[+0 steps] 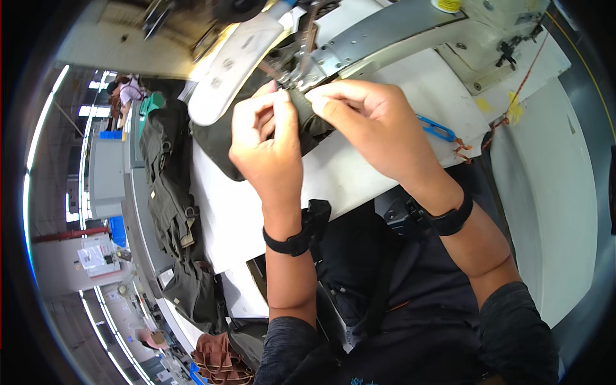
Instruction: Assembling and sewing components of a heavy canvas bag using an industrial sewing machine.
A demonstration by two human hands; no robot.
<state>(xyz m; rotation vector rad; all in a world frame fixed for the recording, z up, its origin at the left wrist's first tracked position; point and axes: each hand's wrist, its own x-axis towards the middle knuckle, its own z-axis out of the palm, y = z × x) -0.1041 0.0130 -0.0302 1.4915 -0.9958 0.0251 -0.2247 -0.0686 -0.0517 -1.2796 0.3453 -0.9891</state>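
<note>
The white tabletop spreads under a pale grey sewing machine, its near edge curving toward the person and open surface running off to the right. A heap of dark olive garments lies along its left edge. The dark olive fabric piece, thick and folded, lies on the tabletop just under the machine's needle area. The left hand and right hand sit close together, both pinching the fabric's folded edge between them. Blue snips lie just right of the right hand.
</note>
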